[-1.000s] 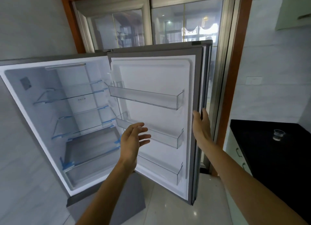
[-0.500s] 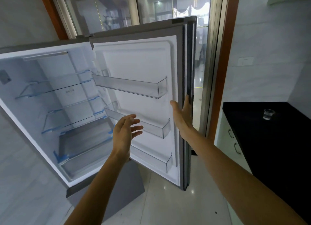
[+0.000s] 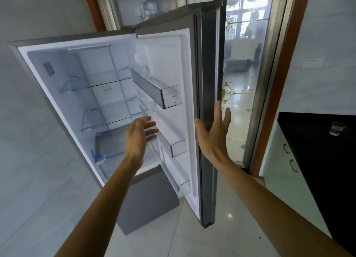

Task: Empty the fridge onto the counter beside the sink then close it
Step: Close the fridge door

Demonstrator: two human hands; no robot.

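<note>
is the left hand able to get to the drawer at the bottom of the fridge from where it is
Probably yes. The left hand is open and empty, raised right in front of the open fridge, with the drawer just behind and below it. The door is swung wide, and nothing stands between hand and drawer.

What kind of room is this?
Most likely a home kitchen: a tall grey fridge stands open with bare glass shelves, beside a black stone counter holding a small clear glass cup.

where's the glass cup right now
In the head view the glass cup stands far right on the black counter, well right of the open fridge door and right hand.
</note>
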